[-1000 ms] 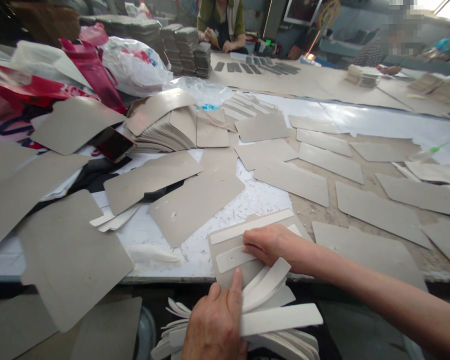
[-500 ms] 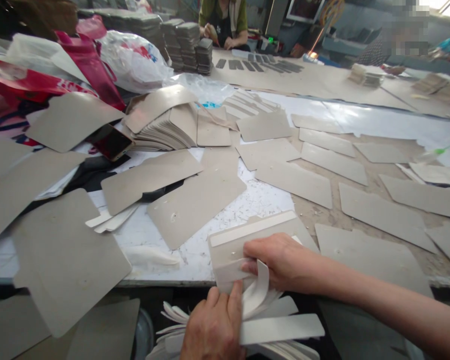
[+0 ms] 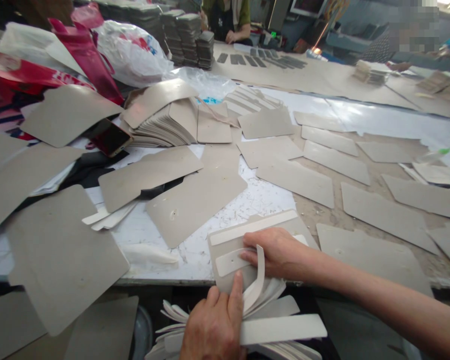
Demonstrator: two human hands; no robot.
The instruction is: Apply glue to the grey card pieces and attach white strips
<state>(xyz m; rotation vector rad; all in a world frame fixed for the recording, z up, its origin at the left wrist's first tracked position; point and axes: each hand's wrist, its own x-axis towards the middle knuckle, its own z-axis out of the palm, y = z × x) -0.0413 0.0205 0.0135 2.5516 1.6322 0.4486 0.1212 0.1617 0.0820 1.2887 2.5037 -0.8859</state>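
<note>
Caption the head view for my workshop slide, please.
At the table edge, the right hand presses a white strip onto a grey card while the left hand grips a bundle of strips.
</note>
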